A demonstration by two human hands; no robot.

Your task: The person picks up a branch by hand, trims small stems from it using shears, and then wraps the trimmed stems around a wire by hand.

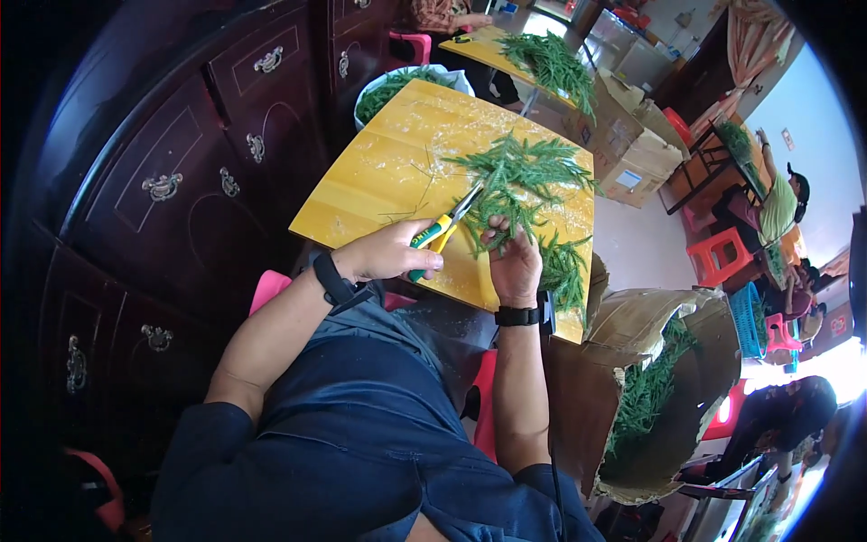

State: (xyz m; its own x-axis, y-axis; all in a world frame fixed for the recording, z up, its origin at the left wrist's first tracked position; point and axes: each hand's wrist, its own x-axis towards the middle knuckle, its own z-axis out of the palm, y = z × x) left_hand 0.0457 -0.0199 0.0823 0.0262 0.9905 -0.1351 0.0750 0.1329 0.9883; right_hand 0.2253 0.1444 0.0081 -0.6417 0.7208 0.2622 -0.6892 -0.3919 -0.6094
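Observation:
My left hand [390,250] is wrapped round the green and yellow handles of a pair of pliers [442,232]. Their metal jaws point up and away, reaching the green foliage over the table. With bent fingers, my right hand [515,262] pinches a green artificial-looking sprig [488,228] just beside the jaws. Whether the jaws grip a stem is too small to tell. More feathery green sprigs [528,167] lie beyond both hands, and another bunch [564,271] rests right of my right hand. All this is on a yellow wooden table [361,190] scattered with pale bits.
A torn cardboard box [578,388] of greenery stands at the right, a white tub [462,83] of greenery behind the table. Dark wooden cabinets [144,235] line the left. Farther off are another yellow table [479,50], a cardboard box [632,149], red stools [720,256] and several people.

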